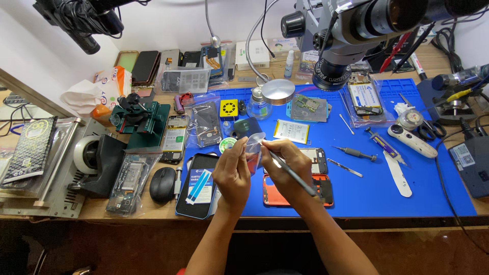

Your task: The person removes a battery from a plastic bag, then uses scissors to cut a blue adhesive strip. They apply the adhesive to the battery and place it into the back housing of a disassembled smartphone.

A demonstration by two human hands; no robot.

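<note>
Two hands meet over the blue mat [356,188] on our desk [102,208]. Our left hand [233,175] pinches a small clear plastic bag [253,145] between thumb and fingers, its open end tilted up and away from us. Our right hand [285,165] grips the tweezers [290,173], fingers closed round them; their long axis runs diagonally, tip up-left at the bag, back end down-right past the wrist. Just beneath lies an opened orange-framed phone [298,196], with a black computer mouse [163,184] off to the left.
</note>
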